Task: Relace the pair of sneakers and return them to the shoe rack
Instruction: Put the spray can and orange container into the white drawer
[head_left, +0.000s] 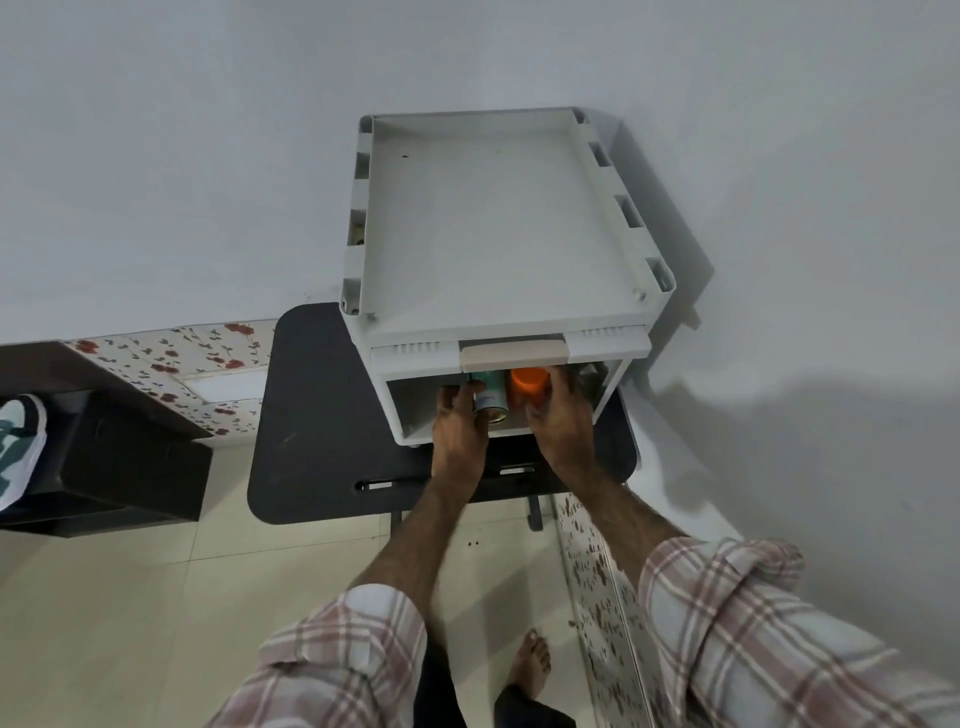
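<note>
At the far left edge a sneaker (18, 447), white with dark teal panels, sits on top of a low black cabinet (130, 467); only part of it is in frame, and its laces cannot be made out. It lies well apart from both hands, off to their left.

The left hand (460, 426) reaches into the open lower compartment of a white plastic storage unit (498, 234), its fingers curled round a teal and white can (489, 397) that stands just under the unit's beige drawer handle (511, 354). Just beside it, the right hand (558, 421) grips a container with an orange cap (529, 383), fingers wrapped over its right side. The two containers stand side by side, nearly touching, inside the compartment.

The storage unit rests on a dark bench (311, 415) with rounded corners, against a pale wall (208, 130). Its flat top tray holds nothing that shows. Both forearms come out of rolled plaid sleeves (727, 623) at the bottom of the view, and a bare foot (530, 660) stands on the cream tiled floor (104, 597) below the bench.
</note>
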